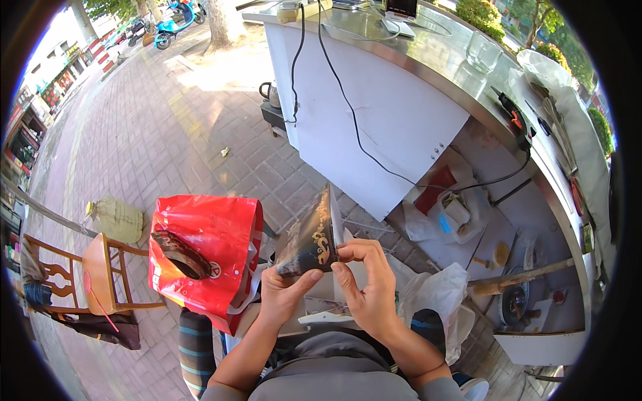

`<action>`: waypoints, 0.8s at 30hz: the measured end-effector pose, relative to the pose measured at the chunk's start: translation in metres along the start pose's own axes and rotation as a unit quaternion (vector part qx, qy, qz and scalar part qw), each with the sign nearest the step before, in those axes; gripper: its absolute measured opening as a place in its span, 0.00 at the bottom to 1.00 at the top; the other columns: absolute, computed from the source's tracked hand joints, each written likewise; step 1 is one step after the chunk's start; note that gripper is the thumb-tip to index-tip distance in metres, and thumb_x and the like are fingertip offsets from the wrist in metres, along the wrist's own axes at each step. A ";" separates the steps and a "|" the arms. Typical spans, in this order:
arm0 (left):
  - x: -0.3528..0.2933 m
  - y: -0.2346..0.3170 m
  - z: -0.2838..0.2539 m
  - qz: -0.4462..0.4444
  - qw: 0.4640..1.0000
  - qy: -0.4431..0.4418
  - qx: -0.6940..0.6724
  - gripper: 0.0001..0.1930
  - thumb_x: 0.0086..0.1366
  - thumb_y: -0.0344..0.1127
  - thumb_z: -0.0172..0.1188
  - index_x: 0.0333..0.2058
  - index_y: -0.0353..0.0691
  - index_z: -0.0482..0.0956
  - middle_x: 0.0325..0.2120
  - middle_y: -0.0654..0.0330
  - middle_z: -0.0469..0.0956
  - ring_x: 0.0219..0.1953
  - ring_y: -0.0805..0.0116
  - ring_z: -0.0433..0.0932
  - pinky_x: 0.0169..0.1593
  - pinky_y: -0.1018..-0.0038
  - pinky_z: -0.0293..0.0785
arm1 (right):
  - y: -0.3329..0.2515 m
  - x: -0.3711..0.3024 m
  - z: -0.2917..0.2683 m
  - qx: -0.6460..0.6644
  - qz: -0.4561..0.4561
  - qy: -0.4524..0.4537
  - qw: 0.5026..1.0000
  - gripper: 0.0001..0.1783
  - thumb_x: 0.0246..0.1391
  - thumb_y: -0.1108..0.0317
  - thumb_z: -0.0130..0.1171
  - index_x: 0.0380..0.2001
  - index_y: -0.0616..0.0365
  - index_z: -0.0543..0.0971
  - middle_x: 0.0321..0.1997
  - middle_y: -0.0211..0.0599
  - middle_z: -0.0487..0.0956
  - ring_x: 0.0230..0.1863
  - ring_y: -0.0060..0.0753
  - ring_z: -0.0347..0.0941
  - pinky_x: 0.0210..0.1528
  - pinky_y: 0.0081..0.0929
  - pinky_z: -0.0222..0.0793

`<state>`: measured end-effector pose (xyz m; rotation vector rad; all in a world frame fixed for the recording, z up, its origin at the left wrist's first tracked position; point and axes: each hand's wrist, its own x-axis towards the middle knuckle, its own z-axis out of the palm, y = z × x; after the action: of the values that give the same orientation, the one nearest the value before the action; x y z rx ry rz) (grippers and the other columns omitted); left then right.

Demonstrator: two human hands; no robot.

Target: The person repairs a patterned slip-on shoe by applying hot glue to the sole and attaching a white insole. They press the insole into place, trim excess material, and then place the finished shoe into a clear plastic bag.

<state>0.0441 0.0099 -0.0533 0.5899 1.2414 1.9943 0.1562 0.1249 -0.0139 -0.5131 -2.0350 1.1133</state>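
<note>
Both my hands hold a dark box [311, 237] with gold ornament and a pale inner face, raised in front of me. My left hand [284, 293] grips its lower left corner from below. My right hand [367, 284] pinches its right edge with thumb and fingers. Under my hands, on my lap, lie some light papers or packaging [328, 314], partly hidden.
A red shopping bag [212, 250] stands to my left, a dark ring-shaped object [180, 255] in front of it. A wooden chair [93, 274] and a sack [117, 217] are farther left. A white metal-topped counter [381, 113] with cables, tools and a glass stands ahead; plastic bags [435, 291] lie at right.
</note>
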 end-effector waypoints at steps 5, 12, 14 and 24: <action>0.003 -0.001 0.002 -0.009 0.996 0.012 0.089 0.13 0.60 0.27 0.69 0.44 0.33 0.83 0.44 0.63 0.82 0.50 0.73 0.73 0.58 0.73 0.65 | 0.009 -0.005 0.002 0.075 0.065 0.004 0.995 0.08 0.58 0.75 0.60 0.40 0.63 0.75 0.46 0.41 0.76 0.45 0.30 0.73 0.49 0.26 0.70; 0.010 0.035 -0.031 0.152 0.882 -0.017 0.446 0.18 0.72 0.36 0.52 0.56 0.34 0.67 0.47 0.51 0.73 0.57 0.54 0.65 0.67 0.59 0.44 | 0.022 -0.009 0.005 0.161 0.123 -0.010 0.979 0.10 0.62 0.72 0.55 0.44 0.64 0.74 0.49 0.38 0.76 0.47 0.27 0.72 0.54 0.26 0.67; 0.013 0.050 -0.049 0.186 0.826 0.014 0.532 0.13 0.72 0.36 0.50 0.48 0.32 0.69 0.39 0.45 0.71 0.54 0.47 0.66 0.66 0.54 0.47 | 0.024 -0.009 0.004 0.123 0.115 -0.021 0.985 0.09 0.62 0.72 0.55 0.44 0.63 0.75 0.46 0.37 0.76 0.46 0.28 0.73 0.52 0.27 0.67; 0.018 0.053 -0.195 0.050 0.497 0.085 0.862 0.07 0.61 0.32 0.58 0.26 0.38 0.82 0.26 0.58 0.82 0.42 0.62 0.79 0.72 0.52 0.48 | 0.041 -0.035 -0.005 -0.042 0.061 -0.138 0.988 0.06 0.61 0.74 0.55 0.40 0.63 0.76 0.38 0.40 0.77 0.38 0.35 0.76 0.43 0.28 0.71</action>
<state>-0.1191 -0.1046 -0.0904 1.2615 3.0971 0.0215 0.1827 0.1275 -0.0615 -0.5590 -2.3244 1.2308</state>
